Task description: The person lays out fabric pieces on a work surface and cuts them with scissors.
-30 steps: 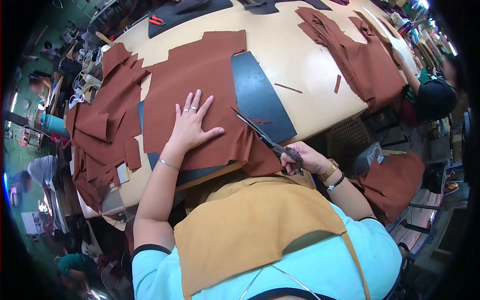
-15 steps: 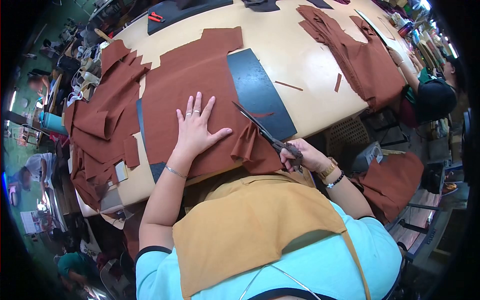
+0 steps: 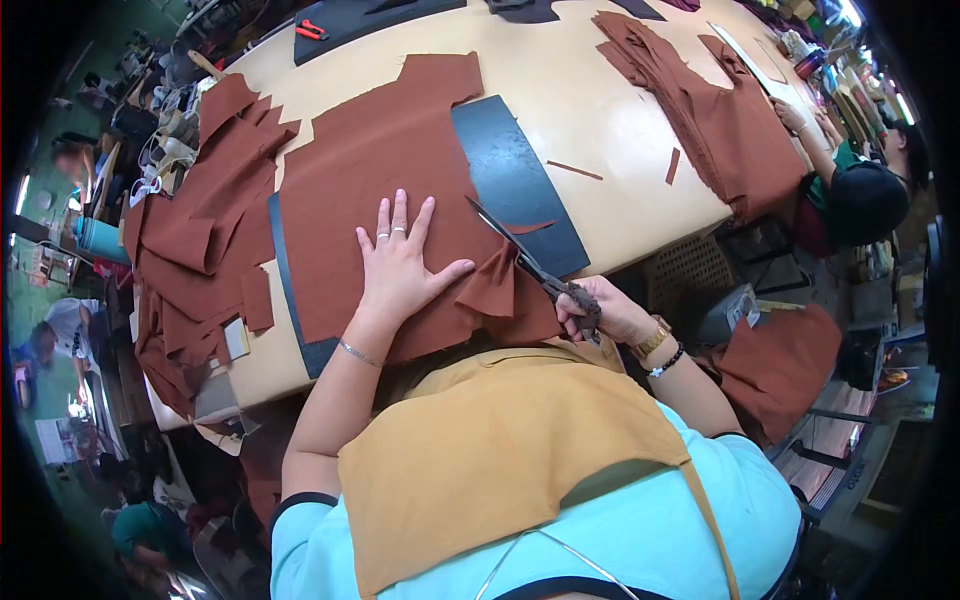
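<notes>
A large reddish-brown cloth panel (image 3: 345, 215) lies over a dark cutting mat (image 3: 522, 165) on the table in front of me. My left hand (image 3: 398, 268) rests flat on the cloth with its fingers spread. In my right hand (image 3: 618, 315) is a pair of scissors (image 3: 540, 272), its handles gripped by my fingers. The blades point up and left across the cloth's right edge, where a narrow strip (image 3: 532, 228) sticks out over the mat. Near the blades, the cloth bunches into folds, partly hiding its lower edge.
More brown cloth pieces (image 3: 205, 235) are heaped at the left. Another cloth stack (image 3: 705, 115) lies at the far right, beside a co-worker (image 3: 868, 190). Thin scraps (image 3: 575, 170) lie on the pale table (image 3: 620, 215). A red cutter (image 3: 312, 30) sits on a dark board at the back.
My left hand has slid slightly right on the cloth, and the folds beside the scissors have shifted and bunched a little. The scissors stay in my right hand at nearly the same place.
</notes>
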`<state>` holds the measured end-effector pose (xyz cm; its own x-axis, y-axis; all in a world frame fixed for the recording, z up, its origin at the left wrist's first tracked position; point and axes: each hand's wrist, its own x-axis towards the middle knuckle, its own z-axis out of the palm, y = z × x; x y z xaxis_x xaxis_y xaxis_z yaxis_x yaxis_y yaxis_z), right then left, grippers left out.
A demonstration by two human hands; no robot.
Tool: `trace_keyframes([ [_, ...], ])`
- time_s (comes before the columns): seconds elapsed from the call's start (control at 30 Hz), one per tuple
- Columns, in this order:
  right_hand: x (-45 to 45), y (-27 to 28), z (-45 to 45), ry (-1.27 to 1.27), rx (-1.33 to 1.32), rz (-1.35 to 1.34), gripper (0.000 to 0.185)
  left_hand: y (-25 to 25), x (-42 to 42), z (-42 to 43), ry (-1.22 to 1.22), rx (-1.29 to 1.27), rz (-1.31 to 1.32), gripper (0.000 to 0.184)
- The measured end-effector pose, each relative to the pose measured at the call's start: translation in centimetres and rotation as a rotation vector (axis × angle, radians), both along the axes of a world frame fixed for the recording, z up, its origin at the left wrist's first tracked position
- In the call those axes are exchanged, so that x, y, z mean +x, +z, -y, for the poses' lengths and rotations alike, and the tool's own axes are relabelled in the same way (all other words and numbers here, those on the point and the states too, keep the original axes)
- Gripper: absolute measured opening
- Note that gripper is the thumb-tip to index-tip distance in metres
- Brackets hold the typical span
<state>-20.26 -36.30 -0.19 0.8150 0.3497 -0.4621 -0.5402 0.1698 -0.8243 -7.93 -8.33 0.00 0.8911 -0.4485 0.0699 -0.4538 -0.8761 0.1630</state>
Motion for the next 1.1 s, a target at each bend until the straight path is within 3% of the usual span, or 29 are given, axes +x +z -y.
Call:
trace_keyframes([
  [0.47,-0.3,0.7,-0.6,-0.018,-0.069,0.019,0.030,0.5,-1.9,1.2,0.060,0.037,-0.035,0.097],
  [0.6,-1.3,0.3,-0.5,-0.059,-0.024,0.015,0.028,0.2,-1.0,0.8,0.085,-0.061,-0.085,0.096],
  [0.93,0.2,-0.1,-1.8,-0.125,0.086,-0.020,0.024,0.4,0.8,-0.5,0.071,0.018,-0.024,0.096],
  [1.1,-0.7,0.1,-1.4,-0.105,-0.013,0.000,0.024,0.6,0.7,-0.5,0.076,0.011,-0.031,0.097],
])
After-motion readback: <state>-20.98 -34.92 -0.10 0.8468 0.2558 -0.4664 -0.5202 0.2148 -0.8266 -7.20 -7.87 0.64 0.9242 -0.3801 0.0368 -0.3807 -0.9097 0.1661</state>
